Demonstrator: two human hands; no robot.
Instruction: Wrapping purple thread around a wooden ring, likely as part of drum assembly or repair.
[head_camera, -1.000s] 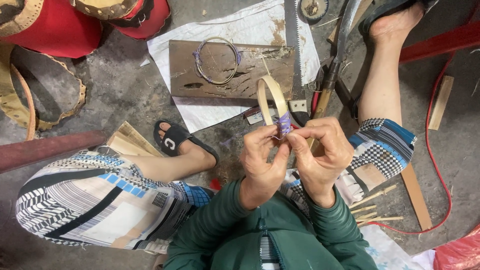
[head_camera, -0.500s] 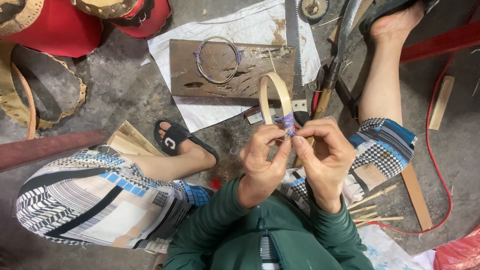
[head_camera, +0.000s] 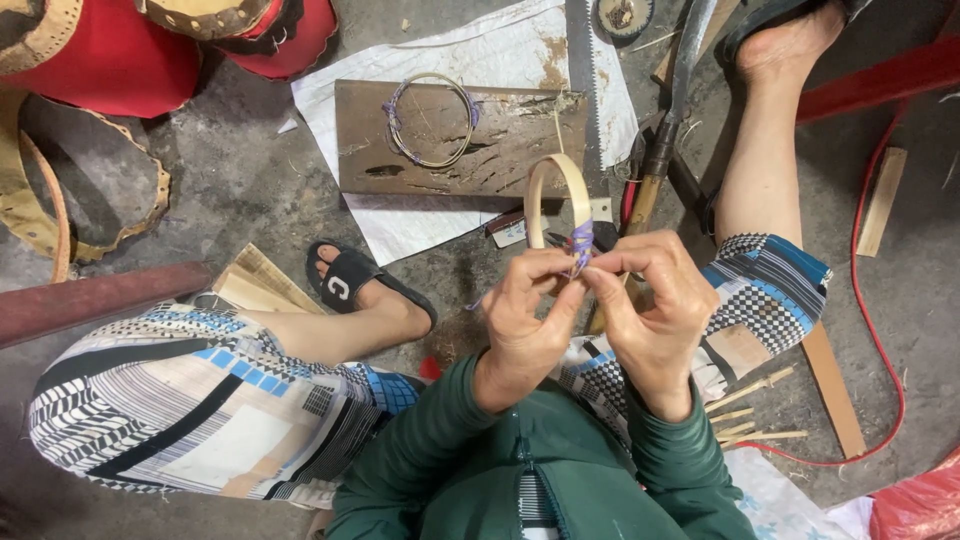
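Bamboo, thin and springy: the strip hoop (head_camera: 556, 195) feels light and would unbend if let go, so my left hand (head_camera: 528, 318) and right hand (head_camera: 650, 312) both pinch its overlapped ends, above my lap, where purple string (head_camera: 581, 243) binds them. My fingers hide the knot and the joint itself.

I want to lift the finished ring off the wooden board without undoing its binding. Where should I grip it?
Probably the bare near arc of the ring, pinched from above: it lies flat on the wooden board, and purple binding wraps the far-left part of its rim.
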